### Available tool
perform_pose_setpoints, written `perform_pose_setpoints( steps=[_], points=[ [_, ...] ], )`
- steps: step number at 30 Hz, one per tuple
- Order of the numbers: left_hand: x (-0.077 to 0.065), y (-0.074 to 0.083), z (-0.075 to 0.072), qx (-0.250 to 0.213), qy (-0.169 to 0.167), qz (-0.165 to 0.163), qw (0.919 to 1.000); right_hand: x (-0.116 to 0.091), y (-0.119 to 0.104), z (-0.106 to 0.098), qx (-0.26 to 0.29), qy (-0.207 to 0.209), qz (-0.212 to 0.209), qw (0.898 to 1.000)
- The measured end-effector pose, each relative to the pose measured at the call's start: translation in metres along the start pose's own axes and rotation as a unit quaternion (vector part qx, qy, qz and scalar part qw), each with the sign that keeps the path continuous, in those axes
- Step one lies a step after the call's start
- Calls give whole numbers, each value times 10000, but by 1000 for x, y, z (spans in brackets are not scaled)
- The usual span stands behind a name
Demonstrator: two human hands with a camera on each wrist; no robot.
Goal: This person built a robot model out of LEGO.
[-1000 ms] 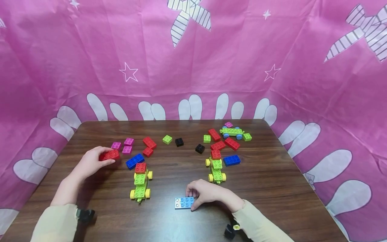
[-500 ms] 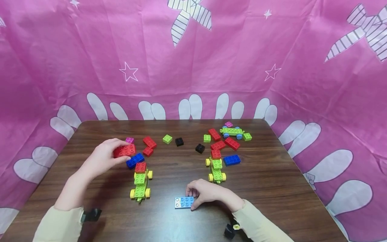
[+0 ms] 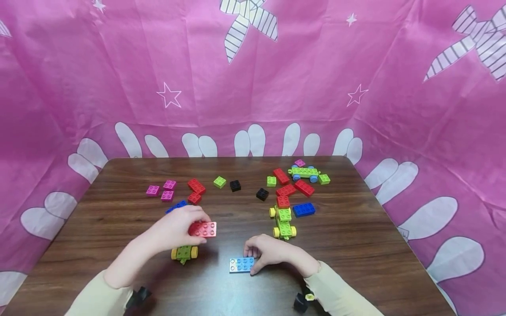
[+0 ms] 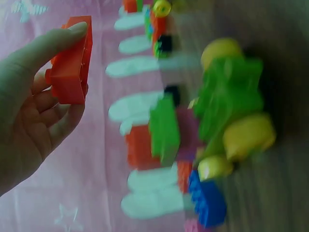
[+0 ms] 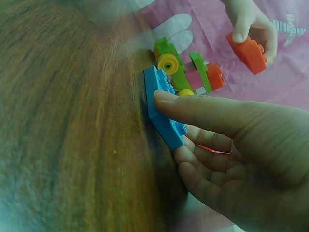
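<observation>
My left hand (image 3: pixel 178 228) pinches a long red brick (image 3: pixel 207 229) between thumb and fingers, raised over the green wheeled toy with yellow wheels (image 3: pixel 184 253) at the left. Most of that toy is hidden by the hand in the head view. In the left wrist view the red brick (image 4: pixel 72 63) is tilted, the thumb lying along it. Near the table's front, my right hand (image 3: pixel 269 253) grips the right end of a light blue brick (image 3: pixel 239 264) that lies flat. The right wrist view has its thumb on one side of the blue brick (image 5: pixel 161 108) and fingers on the other.
A second green wheeled toy (image 3: pixel 284 224) with a red brick on top stands right of centre, beside a blue brick (image 3: pixel 304 209). Behind are red bricks (image 3: pixel 305 188), black bricks (image 3: pixel 262 194) and a blue-wheeled green base (image 3: pixel 304 172). Pink bricks (image 3: pixel 153 190) lie at the left.
My left hand has carried the red brick from the left, past the pink bricks, rightward and nearer, over the left wheeled toy. The right hand and the light blue brick have stayed in place.
</observation>
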State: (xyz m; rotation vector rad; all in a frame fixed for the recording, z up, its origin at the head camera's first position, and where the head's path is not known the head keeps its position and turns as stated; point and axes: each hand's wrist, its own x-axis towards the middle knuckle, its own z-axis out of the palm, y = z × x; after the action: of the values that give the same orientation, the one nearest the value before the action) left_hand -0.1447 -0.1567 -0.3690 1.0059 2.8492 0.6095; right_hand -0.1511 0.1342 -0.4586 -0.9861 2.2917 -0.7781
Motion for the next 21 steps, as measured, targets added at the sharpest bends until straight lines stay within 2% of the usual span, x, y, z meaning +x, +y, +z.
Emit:
perform_pose_setpoints(
  steps=[4, 7, 13, 21],
  points=[
    [7, 13, 14, -121, -414, -41, 9991, 0, 1, 0, -16, 8, 8, 10000],
    [12, 19, 24, -206, -601, -40, 9980, 0, 2, 1, -55, 10, -47, 10000],
    [20, 27, 41, -266, -657, 217, 9972, 0, 4, 4, -132, 57, -215, 9997],
    [22, 31, 61, -453, -904, 323, 9944, 1, 4, 2, -50, 63, -86, 9999]
  ],
)
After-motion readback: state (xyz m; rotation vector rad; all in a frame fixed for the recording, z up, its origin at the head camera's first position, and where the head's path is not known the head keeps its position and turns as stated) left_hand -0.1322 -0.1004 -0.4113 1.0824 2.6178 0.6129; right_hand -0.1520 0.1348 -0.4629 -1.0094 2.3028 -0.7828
